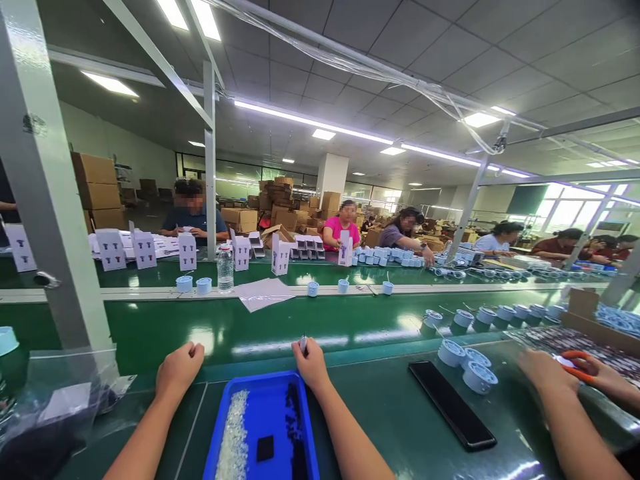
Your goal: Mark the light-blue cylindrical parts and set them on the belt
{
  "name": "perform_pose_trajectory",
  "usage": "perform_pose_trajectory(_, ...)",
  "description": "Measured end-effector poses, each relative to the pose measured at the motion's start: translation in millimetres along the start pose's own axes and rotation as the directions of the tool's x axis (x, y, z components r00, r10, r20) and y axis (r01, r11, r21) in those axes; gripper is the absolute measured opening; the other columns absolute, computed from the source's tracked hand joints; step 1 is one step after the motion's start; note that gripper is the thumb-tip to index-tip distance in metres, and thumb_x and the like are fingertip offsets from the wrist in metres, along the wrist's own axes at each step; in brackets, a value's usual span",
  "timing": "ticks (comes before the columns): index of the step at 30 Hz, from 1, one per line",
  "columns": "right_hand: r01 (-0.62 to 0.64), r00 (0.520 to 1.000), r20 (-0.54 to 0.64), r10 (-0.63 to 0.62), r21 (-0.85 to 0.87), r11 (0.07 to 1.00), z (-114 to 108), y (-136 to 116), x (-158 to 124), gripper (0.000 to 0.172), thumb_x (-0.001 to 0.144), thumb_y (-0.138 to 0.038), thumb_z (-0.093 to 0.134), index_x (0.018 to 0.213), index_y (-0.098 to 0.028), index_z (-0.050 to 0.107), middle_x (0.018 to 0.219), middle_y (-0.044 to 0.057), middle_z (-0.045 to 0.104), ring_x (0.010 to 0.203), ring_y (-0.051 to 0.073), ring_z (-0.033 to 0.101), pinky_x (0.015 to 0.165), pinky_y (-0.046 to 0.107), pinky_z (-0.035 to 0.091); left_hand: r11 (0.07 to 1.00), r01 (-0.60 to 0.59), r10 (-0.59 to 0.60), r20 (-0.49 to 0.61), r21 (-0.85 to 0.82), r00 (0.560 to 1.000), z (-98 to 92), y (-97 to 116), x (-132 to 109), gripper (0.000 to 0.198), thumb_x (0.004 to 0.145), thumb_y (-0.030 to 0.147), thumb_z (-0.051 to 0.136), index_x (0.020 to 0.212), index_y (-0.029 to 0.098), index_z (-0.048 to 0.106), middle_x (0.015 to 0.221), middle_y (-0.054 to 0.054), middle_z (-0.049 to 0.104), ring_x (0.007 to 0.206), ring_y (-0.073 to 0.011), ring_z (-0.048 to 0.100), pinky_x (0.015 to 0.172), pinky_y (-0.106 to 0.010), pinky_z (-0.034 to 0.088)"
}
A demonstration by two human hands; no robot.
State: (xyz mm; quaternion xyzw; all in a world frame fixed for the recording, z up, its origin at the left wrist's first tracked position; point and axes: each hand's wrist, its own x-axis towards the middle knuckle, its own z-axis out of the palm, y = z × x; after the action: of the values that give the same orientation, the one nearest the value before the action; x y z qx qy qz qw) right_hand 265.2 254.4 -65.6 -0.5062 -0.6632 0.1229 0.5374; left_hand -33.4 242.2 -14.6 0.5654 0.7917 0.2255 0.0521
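Three pale blue plastic housings (480, 377) and one black phone (453, 405) at four o'clock; one blue tray (261, 380) at six.

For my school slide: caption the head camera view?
Left hand and right hand by a blue tray at a green factory workbench.

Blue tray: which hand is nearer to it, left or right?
Right. The right hand, pinching a small slim item, is at the far right corner of the blue plastic tray; the left hand is farther off, out past its left side.
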Motion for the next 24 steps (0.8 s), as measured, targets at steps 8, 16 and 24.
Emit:
perform_pose_trajectory(8, -0.002, 1.000, 0.000, 0.002, -0.006, 1.000, -0.7, -1.0, -0.5, 0.040, 0.088, -0.050, 0.040, 0.062, -0.021, 0.045, 0.062, 0.000, 0.049, 0.060, 0.015, 0.046, 0.058, 0.027, 0.035, 1.000, 0.004, -0.004, -0.011, -0.002, 1.000, 0.7, -1.1, -1.8, 0.032, 0.087, 0.035, 0.032, 0.063, 0.021, 0.047, 0.070, -0.009, 0.061, 0.075, -0.0251, 0.059, 0.056, -0.028, 0.029)
perform_pose_trajectory(16, -0.022, 0.998, 0.061, 0.018, 0.069, 0.997, -3.9, -3.2, -5.7, 0.056, 0.078, -0.074, 0.038, 0.053, -0.024, 0.040, 0.052, -0.002, 0.043, 0.051, 0.015, 0.040, 0.052, 0.029, 0.033, 0.997, -0.077, 0.076, -0.027, -0.026, 0.997, -2.3, -2.5, -18.2, 0.028, 0.092, 0.035, 0.045, 0.090, 0.012, 0.062, 0.093, -0.013, 0.063, 0.086, -0.0215, 0.060, 0.072, -0.033, 0.045)
perform_pose_trajectory(24, -0.116, 0.981, 0.158, 0.112, 0.016, 0.993, -10.3, -1.2, -8.1, 0.064, 0.067, -0.084, 0.041, 0.058, -0.021, 0.053, 0.055, 0.001, 0.052, 0.057, 0.019, 0.047, 0.058, 0.031, 0.040, 0.999, -0.045, 0.043, -0.080, -0.028, 0.996, 2.7, -8.5, -32.0, 0.033, 0.090, 0.036, 0.053, 0.116, 0.016, 0.055, 0.117, -0.009, 0.055, 0.100, -0.0207, 0.057, 0.084, -0.040, 0.051)
